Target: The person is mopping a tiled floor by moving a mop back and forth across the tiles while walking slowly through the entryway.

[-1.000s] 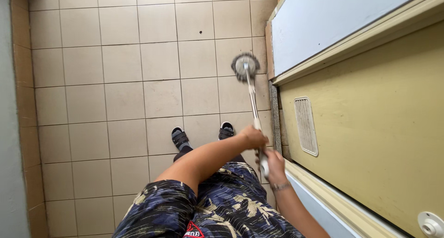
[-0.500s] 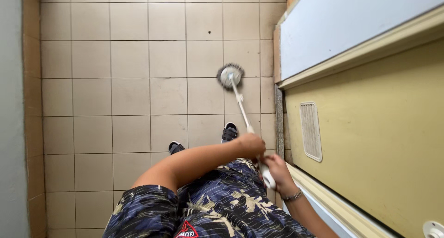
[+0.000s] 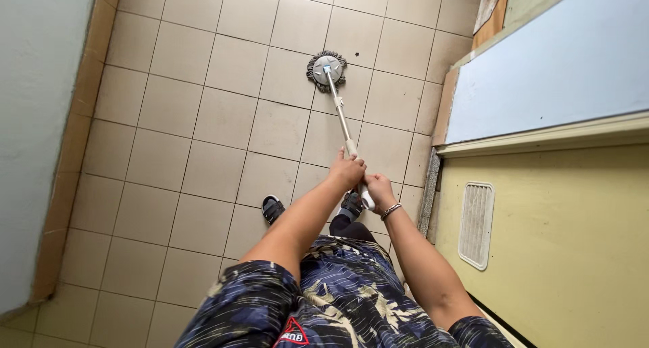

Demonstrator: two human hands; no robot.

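Open tiled floor (image 3: 203,118) ahead and left, yellow door (image 3: 561,240) close right, grey wall (image 3: 34,118) far left

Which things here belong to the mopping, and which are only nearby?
In use: round mop head, mop handle, left hand, right hand, tiled floor.
Nearby only: vent grille, yellow door, sandals.
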